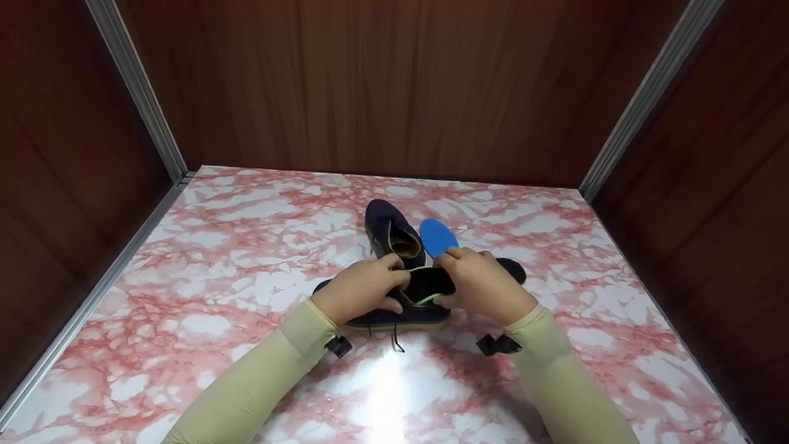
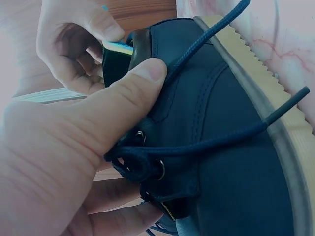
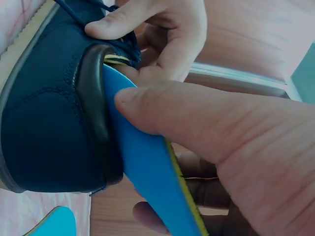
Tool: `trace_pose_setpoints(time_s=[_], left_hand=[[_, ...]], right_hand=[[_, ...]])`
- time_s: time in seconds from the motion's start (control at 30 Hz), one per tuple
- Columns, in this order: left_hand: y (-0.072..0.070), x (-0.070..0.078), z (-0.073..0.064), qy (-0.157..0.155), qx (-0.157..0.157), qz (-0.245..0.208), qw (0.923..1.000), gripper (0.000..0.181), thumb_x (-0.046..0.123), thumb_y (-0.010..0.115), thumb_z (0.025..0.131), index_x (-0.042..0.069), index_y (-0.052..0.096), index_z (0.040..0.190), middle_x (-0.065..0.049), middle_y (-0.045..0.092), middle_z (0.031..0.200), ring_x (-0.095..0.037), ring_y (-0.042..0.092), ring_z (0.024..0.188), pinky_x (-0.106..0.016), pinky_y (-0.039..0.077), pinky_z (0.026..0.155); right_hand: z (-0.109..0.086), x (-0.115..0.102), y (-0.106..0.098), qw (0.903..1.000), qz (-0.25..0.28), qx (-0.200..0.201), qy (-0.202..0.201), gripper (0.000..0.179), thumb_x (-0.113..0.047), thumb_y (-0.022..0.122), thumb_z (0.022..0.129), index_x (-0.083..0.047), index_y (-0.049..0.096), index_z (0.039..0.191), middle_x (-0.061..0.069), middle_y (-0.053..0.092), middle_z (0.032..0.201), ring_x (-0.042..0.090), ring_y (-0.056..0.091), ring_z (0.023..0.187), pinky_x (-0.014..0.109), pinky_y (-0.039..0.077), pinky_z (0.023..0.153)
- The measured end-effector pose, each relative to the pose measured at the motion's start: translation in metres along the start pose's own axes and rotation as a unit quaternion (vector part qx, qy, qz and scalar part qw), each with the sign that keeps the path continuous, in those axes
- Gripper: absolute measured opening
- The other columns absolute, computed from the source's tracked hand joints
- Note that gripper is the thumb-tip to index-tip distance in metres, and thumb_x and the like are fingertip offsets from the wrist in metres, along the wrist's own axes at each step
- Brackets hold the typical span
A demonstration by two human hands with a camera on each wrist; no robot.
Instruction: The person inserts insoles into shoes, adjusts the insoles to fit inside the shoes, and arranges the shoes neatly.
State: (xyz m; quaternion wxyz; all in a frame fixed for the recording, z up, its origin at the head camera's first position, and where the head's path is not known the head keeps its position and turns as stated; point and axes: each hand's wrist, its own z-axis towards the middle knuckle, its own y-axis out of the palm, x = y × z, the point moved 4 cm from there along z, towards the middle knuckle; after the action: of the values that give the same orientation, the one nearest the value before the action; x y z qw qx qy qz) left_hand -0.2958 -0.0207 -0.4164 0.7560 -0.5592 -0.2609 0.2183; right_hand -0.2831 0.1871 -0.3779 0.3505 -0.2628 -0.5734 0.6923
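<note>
A dark navy lace-up shoe (image 1: 394, 317) with a tan sole sits sideways on the table, toe toward the left. My left hand (image 1: 363, 290) grips it around the laced front, thumb on the side beside the eyelets (image 2: 160, 169). In my right hand (image 1: 481, 287) is an insole, black on one face and blue on the other, with a yellow edge (image 3: 183, 189). Its front part is inside the shoe's opening, and the heel end (image 1: 513, 269) sticks out to the right. My right thumb presses the blue face (image 3: 142, 157) close to the padded collar (image 3: 91, 108).
Behind the held shoe stands a second navy shoe (image 1: 379, 219), toe pointing away. Another blue insole (image 1: 436, 236) lies to its right. The table (image 1: 246, 370) has a red and white marbled top, with brown wood panels (image 1: 370, 86) at the back and both sides.
</note>
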Motion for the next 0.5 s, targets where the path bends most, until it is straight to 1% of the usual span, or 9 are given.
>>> trace_pose_setpoints(time_s=[0.13, 0.23, 0.37, 0.5], left_hand=[[0.000, -0.001, 0.000, -0.001, -0.003, -0.005, 1.0000, 0.036, 0.046, 0.084, 0.094, 0.019, 0.070, 0.112, -0.005, 0.065, 0.129, -0.024, 0.072, 0.094, -0.042, 0.063, 0.088], [0.000, -0.001, 0.001, -0.004, -0.005, -0.007, 1.0000, 0.036, 0.046, 0.084, 0.093, 0.019, 0.070, 0.112, -0.005, 0.065, 0.130, -0.024, 0.072, 0.094, -0.042, 0.063, 0.088], [0.000, -0.001, 0.001, -0.009, -0.009, -0.012, 0.9999, 0.036, 0.046, 0.085, 0.093, 0.019, 0.070, 0.112, -0.005, 0.065, 0.131, -0.024, 0.073, 0.095, -0.042, 0.063, 0.088], [0.001, -0.002, 0.000, -0.013, -0.012, -0.015, 0.9997, 0.036, 0.047, 0.084, 0.093, 0.019, 0.070, 0.111, -0.005, 0.065, 0.132, -0.024, 0.073, 0.095, -0.043, 0.063, 0.089]], right_hand=[[0.000, 0.004, 0.001, 0.9995, 0.015, -0.021, 0.016, 0.064, -0.042, 0.099, 0.081, -0.009, 0.073, 0.129, 0.006, 0.075, 0.116, 0.024, 0.076, 0.105, 0.055, 0.065, 0.090], [-0.001, 0.006, 0.000, 0.9989, 0.029, -0.030, 0.021, 0.068, -0.040, 0.100, 0.079, -0.010, 0.073, 0.133, 0.008, 0.075, 0.120, 0.026, 0.076, 0.108, 0.055, 0.064, 0.093], [-0.003, 0.009, -0.004, 0.9983, 0.047, -0.028, 0.020, 0.065, -0.033, 0.102, 0.076, -0.011, 0.074, 0.131, 0.007, 0.075, 0.122, 0.026, 0.077, 0.109, 0.053, 0.064, 0.096], [-0.005, 0.013, -0.006, 0.9975, 0.062, -0.027, 0.019, 0.057, -0.029, 0.101, 0.076, -0.012, 0.076, 0.125, 0.005, 0.075, 0.117, 0.024, 0.077, 0.103, 0.048, 0.065, 0.095]])
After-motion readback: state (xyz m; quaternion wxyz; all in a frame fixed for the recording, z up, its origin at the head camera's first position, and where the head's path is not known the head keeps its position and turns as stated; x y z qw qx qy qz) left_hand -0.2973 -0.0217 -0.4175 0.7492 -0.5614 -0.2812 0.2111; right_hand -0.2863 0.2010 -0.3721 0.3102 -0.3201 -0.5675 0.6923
